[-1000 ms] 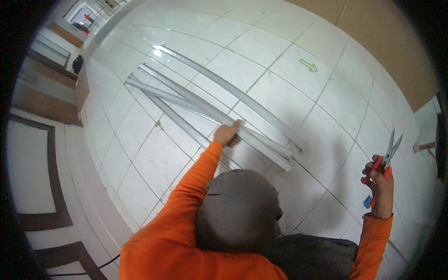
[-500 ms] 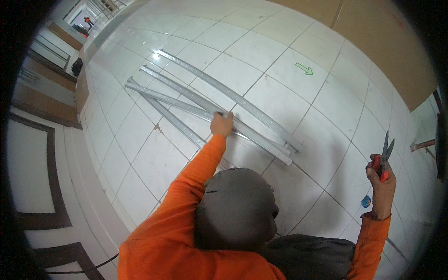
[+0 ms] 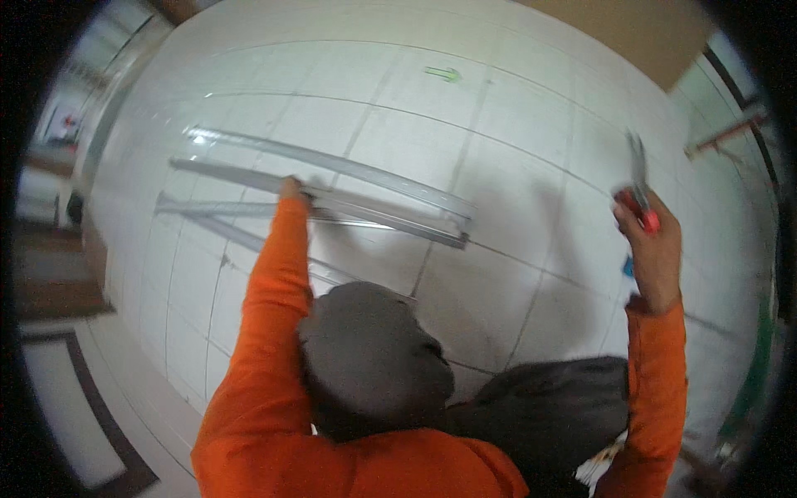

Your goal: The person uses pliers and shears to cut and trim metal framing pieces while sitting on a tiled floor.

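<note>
My left hand (image 3: 293,190) is closed round a long grey metal channel (image 3: 390,220), about midway along it; the fingers are partly hidden by motion blur. Beyond it on the floor, a second metal channel (image 3: 332,163) lies roughly parallel. On the near side, a third channel (image 3: 228,209) and a fourth strip (image 3: 228,234) meet at their left ends and spread apart; my sleeve covers part of them. Off to the right, my right hand (image 3: 656,249) grips red-handled scissors (image 3: 638,187) with the blades pointing up and away, slightly parted.
White tiles (image 3: 515,191) make up the floor, with a green arrow (image 3: 442,75) marked on it. A small blue object (image 3: 628,266) lies beside my right wrist. A brown sheet (image 3: 623,37) is at the far right, and a reddish bar (image 3: 722,137) nearer the right rim.
The view has shifted and blurred. My left hand has slid leftward along the channels, and the held channel's right end now sits farther left in view. The scissors stay in my right hand.
</note>
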Motion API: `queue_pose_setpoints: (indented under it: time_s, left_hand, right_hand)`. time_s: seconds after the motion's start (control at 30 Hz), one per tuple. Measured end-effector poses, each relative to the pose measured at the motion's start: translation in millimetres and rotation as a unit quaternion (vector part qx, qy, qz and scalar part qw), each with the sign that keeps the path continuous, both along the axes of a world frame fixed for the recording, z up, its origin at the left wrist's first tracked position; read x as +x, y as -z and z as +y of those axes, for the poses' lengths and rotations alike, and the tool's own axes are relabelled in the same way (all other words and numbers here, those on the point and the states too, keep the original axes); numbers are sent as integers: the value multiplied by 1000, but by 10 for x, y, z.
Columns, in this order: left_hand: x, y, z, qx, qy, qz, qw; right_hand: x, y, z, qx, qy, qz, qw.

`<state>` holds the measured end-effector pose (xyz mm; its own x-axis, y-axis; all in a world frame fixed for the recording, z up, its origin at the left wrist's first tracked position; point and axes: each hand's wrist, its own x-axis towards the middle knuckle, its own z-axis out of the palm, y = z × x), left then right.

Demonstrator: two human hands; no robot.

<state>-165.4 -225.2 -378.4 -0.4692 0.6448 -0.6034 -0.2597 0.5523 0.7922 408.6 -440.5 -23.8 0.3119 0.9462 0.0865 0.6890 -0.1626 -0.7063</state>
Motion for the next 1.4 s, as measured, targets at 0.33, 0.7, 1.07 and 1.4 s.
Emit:
queue_pose_setpoints:
  time_s: [0.33,0.7,1.07,1.4]
  left_hand:
    - [878,-2255,316,370,-162,-127,906]
    - [1855,-5157,465,629,310,-274,658]
    - [2732,-5359,308,677,115,-227,691]
    - [2337,-5094,594,630,37,-291,719]
  right_hand:
    - [-81,141,269,30,-46,84,995]
    - [-5,-15,432,100,-35,326,940]
    - [100,-33,151,87,-18,380,921]
    - [-40,-313,5,136,34,-105,985]
